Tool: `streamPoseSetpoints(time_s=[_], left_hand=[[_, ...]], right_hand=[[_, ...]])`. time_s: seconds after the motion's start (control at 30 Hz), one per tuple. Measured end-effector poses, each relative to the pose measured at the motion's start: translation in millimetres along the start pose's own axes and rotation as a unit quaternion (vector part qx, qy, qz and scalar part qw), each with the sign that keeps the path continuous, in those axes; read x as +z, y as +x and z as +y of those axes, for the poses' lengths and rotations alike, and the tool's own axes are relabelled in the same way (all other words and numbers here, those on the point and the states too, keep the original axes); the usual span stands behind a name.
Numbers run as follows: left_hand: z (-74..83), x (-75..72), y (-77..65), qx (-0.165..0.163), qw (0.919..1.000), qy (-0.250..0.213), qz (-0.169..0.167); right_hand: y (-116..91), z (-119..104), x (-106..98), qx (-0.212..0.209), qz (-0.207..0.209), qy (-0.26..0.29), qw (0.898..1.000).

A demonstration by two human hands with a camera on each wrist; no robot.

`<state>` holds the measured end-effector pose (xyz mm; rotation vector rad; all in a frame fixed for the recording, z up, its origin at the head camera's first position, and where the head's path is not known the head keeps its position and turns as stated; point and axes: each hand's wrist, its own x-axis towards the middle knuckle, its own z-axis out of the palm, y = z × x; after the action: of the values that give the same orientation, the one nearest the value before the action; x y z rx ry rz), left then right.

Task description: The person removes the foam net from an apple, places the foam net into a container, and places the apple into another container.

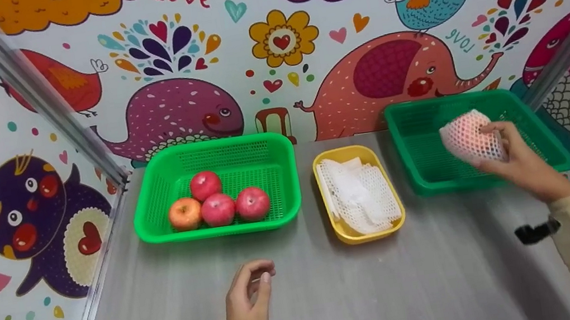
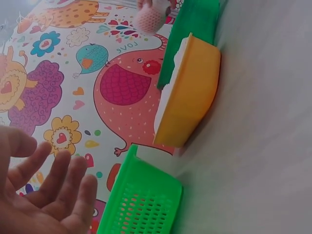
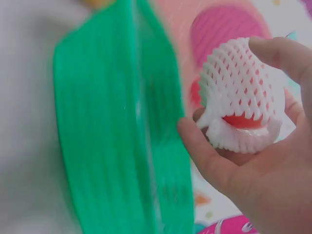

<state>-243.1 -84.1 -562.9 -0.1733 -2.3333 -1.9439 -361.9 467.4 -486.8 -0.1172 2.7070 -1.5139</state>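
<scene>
My right hand [image 1: 516, 159] holds an apple in a white foam net sleeve [image 1: 471, 138] over the dark green basket [image 1: 419, 185]. Red skin shows through the mesh in the right wrist view, where thumb and fingers curve round the netted apple [image 3: 241, 97]. My left hand [image 1: 247, 306] hovers above the table in front of the light green basket [image 1: 216, 230], fingers loosely bent and holding nothing. Several bare apples [image 1: 218, 210] lie in that light green basket. Between the baskets, a yellow tray [image 1: 367, 237] holds a heap of white foam net sleeves [image 1: 357, 191].
A grey wood-look table [image 1: 328, 300] carries all three containers, lined up along its back. Cartoon-printed panels [image 1: 275, 93] rise behind and at the sides, with metal corner posts [image 1: 45, 105]. A black strap end [image 1: 537, 231] sticks out by the right sleeve.
</scene>
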Motion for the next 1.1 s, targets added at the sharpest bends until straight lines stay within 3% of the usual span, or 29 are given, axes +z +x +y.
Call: streamPoseSetpoints(time_s=[0.2,0.37,0.43,0.57,0.67,0.77,0.83,0.93,1.1], left_hand=[[5.5,6.5,-10.3,0.011,0.9997,0.001,-0.02],[3.1,21.7,-25.3,-0.012,0.9967,-0.008,-0.08],[1.4,28.8,-31.8,-0.022,0.9938,-0.008,-0.109],[-3.4,38.0,-42.9,-0.032,0.9889,0.005,-0.145],[-12.6,47.1,-47.2,-0.034,0.984,0.011,-0.175],[-23.8,58.9,-49.4,-0.035,0.9761,0.005,-0.214],[-30.3,65.3,-50.5,-0.037,0.9732,0.007,-0.227],[-37.4,70.4,-52.0,-0.032,0.977,0.037,-0.207],[-40.3,71.1,-53.4,-0.069,0.9833,0.049,-0.162]], right_hand=[[-55.4,-31.0,42.3,-0.045,-0.044,0.105,0.993],[-96.2,-35.2,85.3,-0.099,-0.132,0.189,0.968],[-110.7,-32.8,106.9,-0.125,-0.166,0.188,0.96],[-134.3,-25.8,160.4,-0.177,-0.19,0.141,0.955],[-146.9,-20.9,199.7,-0.186,-0.21,0.117,0.953],[-154.7,-20.5,228.5,-0.147,-0.259,0.118,0.947],[-156.8,-22.8,241.8,-0.096,-0.285,0.114,0.947],[-156.3,-26.6,256.3,-0.032,-0.308,0.1,0.946],[-157.3,-27.0,271.6,-0.009,-0.297,0.067,0.953]])
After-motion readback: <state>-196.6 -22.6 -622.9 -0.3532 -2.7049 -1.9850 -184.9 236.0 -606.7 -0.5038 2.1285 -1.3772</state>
